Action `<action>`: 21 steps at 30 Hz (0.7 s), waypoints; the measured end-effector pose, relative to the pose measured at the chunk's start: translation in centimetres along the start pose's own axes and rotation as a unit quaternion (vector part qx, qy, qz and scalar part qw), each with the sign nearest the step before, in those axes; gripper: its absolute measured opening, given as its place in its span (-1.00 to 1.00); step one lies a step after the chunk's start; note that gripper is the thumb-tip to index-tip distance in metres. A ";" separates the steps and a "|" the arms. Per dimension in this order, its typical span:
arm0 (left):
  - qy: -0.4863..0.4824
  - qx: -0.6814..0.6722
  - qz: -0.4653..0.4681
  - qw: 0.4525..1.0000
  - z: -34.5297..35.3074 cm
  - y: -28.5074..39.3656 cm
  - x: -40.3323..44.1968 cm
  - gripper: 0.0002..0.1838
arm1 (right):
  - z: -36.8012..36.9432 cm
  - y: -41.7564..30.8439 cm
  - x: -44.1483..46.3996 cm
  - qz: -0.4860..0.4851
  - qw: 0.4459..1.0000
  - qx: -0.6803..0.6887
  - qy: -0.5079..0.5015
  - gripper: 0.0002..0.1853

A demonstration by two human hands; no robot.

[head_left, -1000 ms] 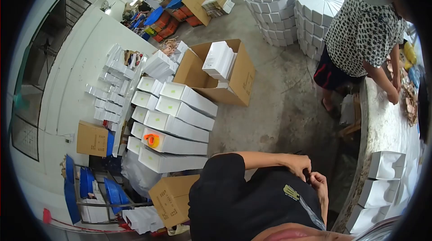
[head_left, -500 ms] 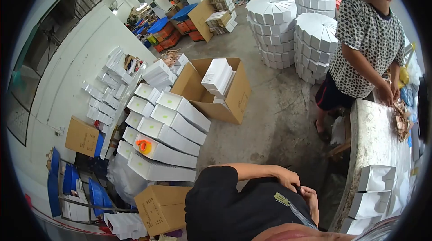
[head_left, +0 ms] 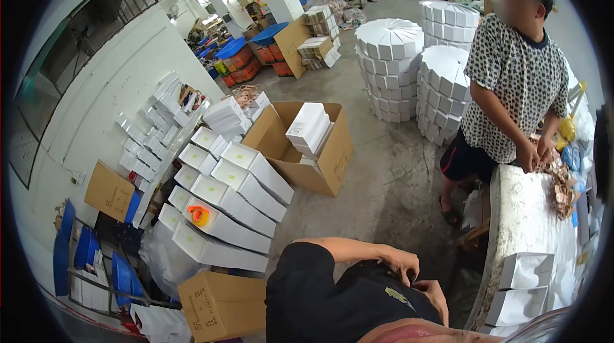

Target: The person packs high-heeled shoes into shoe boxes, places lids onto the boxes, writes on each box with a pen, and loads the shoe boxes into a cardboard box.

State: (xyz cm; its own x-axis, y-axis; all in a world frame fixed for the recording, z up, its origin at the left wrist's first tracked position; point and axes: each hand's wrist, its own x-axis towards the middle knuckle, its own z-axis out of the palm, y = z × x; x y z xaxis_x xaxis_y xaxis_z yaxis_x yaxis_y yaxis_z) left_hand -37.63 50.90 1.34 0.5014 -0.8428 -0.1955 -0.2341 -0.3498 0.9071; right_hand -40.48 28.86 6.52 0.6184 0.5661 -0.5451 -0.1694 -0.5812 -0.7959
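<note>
Both of my hands meet in front of my black shirt (head_left: 358, 292), close to each other at waist height. My left hand (head_left: 401, 262) is closed, its fingers curled down at the shirt's front edge. Beside it my right hand (head_left: 432, 297) is closed too, fingers bent towards the left. Something small and dark shows between them, but I cannot tell what it is or whether it is part of the shirt. My hands are apart from the white boxes and the table.
Rows of white boxes (head_left: 240, 199), with an orange tape dispenser (head_left: 199, 216) on them, stand at left. An open carton (head_left: 332, 164) holds white boxes. Round white stacks (head_left: 389, 68) rise behind. At right, a co-worker (head_left: 511, 87) handles brownish pieces over a white table (head_left: 521, 215).
The view has tilted up slightly, so the surroundings sit lower. My hands have shifted slightly at the front of my shirt and stay close together. The co-worker remains at the table.
</note>
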 end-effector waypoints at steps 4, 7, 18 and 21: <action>0.044 -0.131 -0.014 0.990 0.3 -0.8 -0.3 -0.65 | 1.6 5.7 2.0 0.008 0.966 0.256 -0.032 -0.72; 0.072 -0.170 -0.032 0.982 0.5 -0.7 -0.4 -0.68 | 0.7 3.9 0.6 0.038 0.950 0.307 -0.047 -0.72; 0.034 -0.215 -0.107 0.970 1.3 0.2 0.1 -0.74 | -1.6 3.1 1.1 -0.023 1.000 -0.010 -0.007 -0.65; 0.014 -0.208 -0.113 0.971 1.6 -0.1 0.3 -0.76 | -2.4 3.9 2.1 0.029 0.995 0.056 -0.079 -0.61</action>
State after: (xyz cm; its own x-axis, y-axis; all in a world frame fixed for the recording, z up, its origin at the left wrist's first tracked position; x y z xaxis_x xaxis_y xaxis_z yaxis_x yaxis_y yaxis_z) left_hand -38.80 50.03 0.64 0.5241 -0.7501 -0.4033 0.2398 -0.3244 0.9150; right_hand -38.06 26.39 2.93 0.4774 0.6236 -0.6191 -0.2908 -0.5527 -0.7810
